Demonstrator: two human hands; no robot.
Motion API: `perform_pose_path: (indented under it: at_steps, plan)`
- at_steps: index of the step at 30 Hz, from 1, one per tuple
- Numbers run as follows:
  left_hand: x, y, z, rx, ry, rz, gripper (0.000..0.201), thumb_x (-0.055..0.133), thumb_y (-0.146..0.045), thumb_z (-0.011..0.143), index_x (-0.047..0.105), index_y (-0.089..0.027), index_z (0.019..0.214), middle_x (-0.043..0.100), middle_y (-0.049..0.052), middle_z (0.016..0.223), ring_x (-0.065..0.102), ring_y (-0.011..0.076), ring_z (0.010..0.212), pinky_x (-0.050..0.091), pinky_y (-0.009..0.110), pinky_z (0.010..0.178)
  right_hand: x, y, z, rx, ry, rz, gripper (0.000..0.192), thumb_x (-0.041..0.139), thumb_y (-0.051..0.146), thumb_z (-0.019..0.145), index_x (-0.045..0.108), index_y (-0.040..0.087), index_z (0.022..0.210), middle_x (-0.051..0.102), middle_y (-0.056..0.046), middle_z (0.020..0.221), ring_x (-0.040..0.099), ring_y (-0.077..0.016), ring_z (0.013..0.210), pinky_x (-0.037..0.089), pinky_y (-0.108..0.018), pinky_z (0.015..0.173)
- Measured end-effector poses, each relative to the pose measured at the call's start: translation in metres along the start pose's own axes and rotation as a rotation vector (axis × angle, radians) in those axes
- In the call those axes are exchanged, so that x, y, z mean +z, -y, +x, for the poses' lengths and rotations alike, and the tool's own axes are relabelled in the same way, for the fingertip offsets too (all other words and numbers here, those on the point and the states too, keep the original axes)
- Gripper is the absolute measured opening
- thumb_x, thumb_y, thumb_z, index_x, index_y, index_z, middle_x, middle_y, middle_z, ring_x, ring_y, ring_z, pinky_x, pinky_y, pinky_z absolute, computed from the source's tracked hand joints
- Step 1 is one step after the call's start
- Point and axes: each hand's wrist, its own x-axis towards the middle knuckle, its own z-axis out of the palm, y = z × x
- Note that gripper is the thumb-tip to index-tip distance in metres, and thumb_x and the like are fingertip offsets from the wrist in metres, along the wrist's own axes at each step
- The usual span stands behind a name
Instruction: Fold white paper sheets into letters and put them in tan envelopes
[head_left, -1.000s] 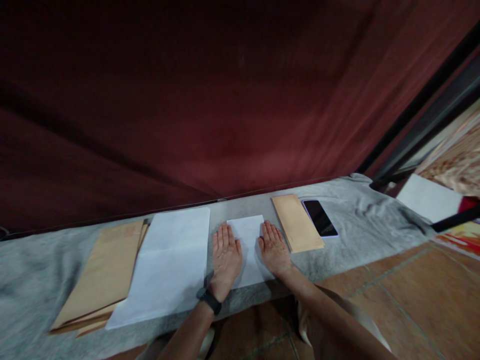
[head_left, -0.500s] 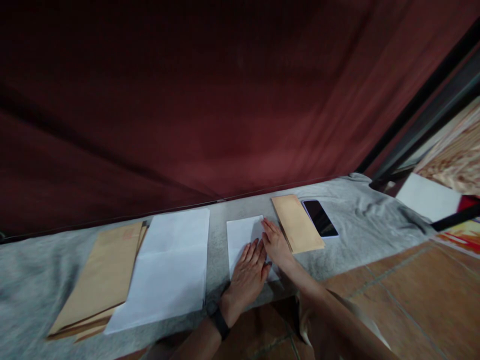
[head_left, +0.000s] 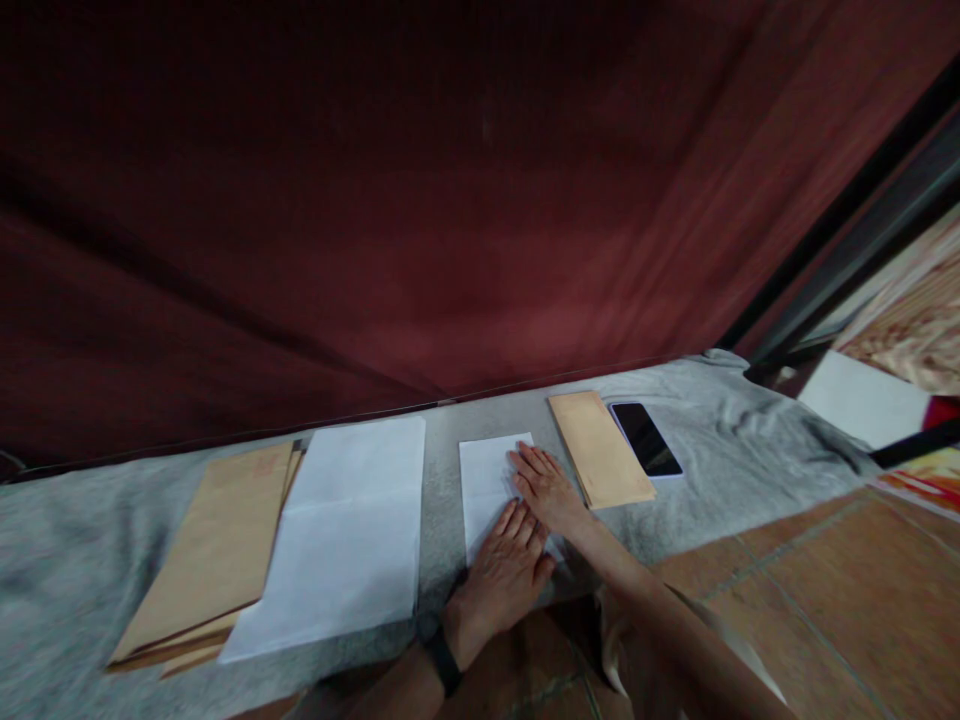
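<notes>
A folded sheet of white paper (head_left: 487, 465) lies on the grey cloth, with both hands on top of it. My left hand (head_left: 504, 570) rests flat on its near part, fingers stretched out. Just beyond, my right hand (head_left: 547, 487) lies flat on the right side of the paper, fingers extended. The hands touch or overlap slightly and cover the paper's lower right portion. To the right of the paper is a small stack of brown envelopes (head_left: 600, 450), close to my right hand.
A phone (head_left: 646, 438) lies right of the envelopes. On the left are larger white sheets (head_left: 345, 550) and a pile of brown envelopes (head_left: 214, 540). The grey cloth (head_left: 60, 560) covers the narrow surface, a dark red curtain (head_left: 450, 250) hangs behind, and floor tiles (head_left: 825, 580) show in front.
My left hand has slid slightly toward me on the paper. My right hand has shifted a little left across it. The view has moved slightly.
</notes>
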Motion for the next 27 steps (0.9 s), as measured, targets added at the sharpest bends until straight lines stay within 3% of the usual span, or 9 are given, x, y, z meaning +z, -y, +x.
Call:
perform_pose_path:
  at_steps: [8, 11, 13, 15, 16, 18, 20, 24, 27]
  plan:
    - [-0.013, -0.012, -0.013, 0.117, 0.113, -0.181, 0.056, 0.041, -0.045, 0.101, 0.039, -0.020, 0.151, 0.044, 0.006, 0.155, 0.038, 0.0205, 0.145, 0.028, 0.042, 0.123, 0.003, -0.001, 0.002, 0.011, -0.050, -0.016, 0.046, 0.046, 0.022, 0.100, 0.050, 0.021, 0.146, 0.043, -0.009, 0.155, 0.043, -0.0236, 0.141, 0.035, -0.045, 0.117]
    - [-0.029, -0.007, -0.004, 0.164, 0.209, -0.366, 0.053, 0.047, -0.048, 0.098, 0.047, -0.029, 0.147, 0.052, 0.001, 0.149, 0.047, 0.0178, 0.139, 0.038, 0.036, 0.119, 0.005, -0.001, 0.003, 0.022, -0.053, -0.021, 0.046, 0.047, 0.023, 0.100, 0.050, 0.021, 0.146, 0.044, -0.008, 0.155, 0.043, -0.0237, 0.141, 0.034, -0.045, 0.117]
    - [-0.036, 0.006, 0.006, 0.093, 0.184, -0.509, 0.038, 0.049, -0.042, 0.097, 0.061, -0.037, 0.133, 0.066, -0.004, 0.133, 0.061, 0.0148, 0.125, 0.049, 0.029, 0.109, 0.006, -0.001, 0.005, 0.032, -0.049, -0.004, 0.046, 0.048, 0.022, 0.099, 0.052, 0.020, 0.144, 0.047, -0.009, 0.153, 0.045, -0.0239, 0.140, 0.035, -0.044, 0.116]
    - [-0.038, 0.027, 0.016, -0.131, 0.026, -0.549, 0.033, 0.046, -0.035, 0.098, 0.070, -0.034, 0.121, 0.074, -0.003, 0.120, 0.069, 0.0147, 0.110, 0.056, 0.027, 0.099, 0.007, -0.003, 0.007, 0.045, -0.056, 0.024, 0.044, 0.048, 0.020, 0.098, 0.055, 0.017, 0.141, 0.050, -0.010, 0.151, 0.046, -0.0236, 0.139, 0.037, -0.043, 0.115]
    - [-0.037, 0.041, 0.020, -0.279, -0.090, -0.484, 0.035, 0.044, -0.034, 0.098, 0.070, -0.029, 0.121, 0.073, 0.001, 0.121, 0.069, 0.0169, 0.111, 0.056, 0.030, 0.098, 0.007, -0.003, 0.009, 0.056, -0.066, 0.038, 0.043, 0.048, 0.020, 0.097, 0.056, 0.017, 0.140, 0.052, -0.010, 0.149, 0.047, -0.0234, 0.138, 0.039, -0.043, 0.114]
    - [-0.031, 0.067, 0.026, -0.418, -0.198, -0.387, 0.045, 0.036, -0.030, 0.099, 0.061, -0.016, 0.133, 0.065, 0.013, 0.135, 0.061, 0.0249, 0.126, 0.051, 0.045, 0.107, 0.006, -0.003, 0.011, 0.081, -0.093, 0.056, 0.042, 0.047, 0.019, 0.097, 0.058, 0.017, 0.138, 0.053, -0.010, 0.148, 0.047, -0.0233, 0.138, 0.039, -0.044, 0.114]
    - [-0.023, 0.086, 0.029, -0.517, -0.299, -0.178, 0.048, 0.040, -0.033, 0.099, 0.054, -0.014, 0.140, 0.055, 0.016, 0.146, 0.050, 0.0279, 0.137, 0.046, 0.049, 0.111, 0.006, -0.001, 0.012, 0.102, -0.118, 0.059, 0.042, 0.046, 0.020, 0.098, 0.058, 0.016, 0.138, 0.053, -0.011, 0.148, 0.047, -0.0234, 0.138, 0.039, -0.045, 0.114]
    - [-0.005, 0.088, 0.028, -0.435, -0.242, 0.060, 0.054, 0.036, -0.029, 0.099, 0.040, -0.014, 0.151, 0.035, 0.013, 0.160, 0.028, 0.0269, 0.150, 0.034, 0.050, 0.119, 0.006, 0.008, 0.011, 0.070, -0.114, 0.057, 0.043, 0.043, 0.024, 0.100, 0.055, 0.016, 0.141, 0.052, -0.010, 0.149, 0.045, -0.0221, 0.139, 0.034, -0.045, 0.117]
    - [0.002, 0.075, 0.028, -0.413, -0.135, 0.163, 0.054, 0.035, -0.031, 0.099, 0.040, -0.018, 0.152, 0.035, 0.010, 0.160, 0.025, 0.0285, 0.151, 0.027, 0.055, 0.121, 0.007, 0.012, 0.009, 0.054, -0.093, 0.040, 0.044, 0.043, 0.027, 0.101, 0.053, 0.019, 0.144, 0.049, -0.008, 0.152, 0.042, -0.0223, 0.142, 0.032, -0.045, 0.118]
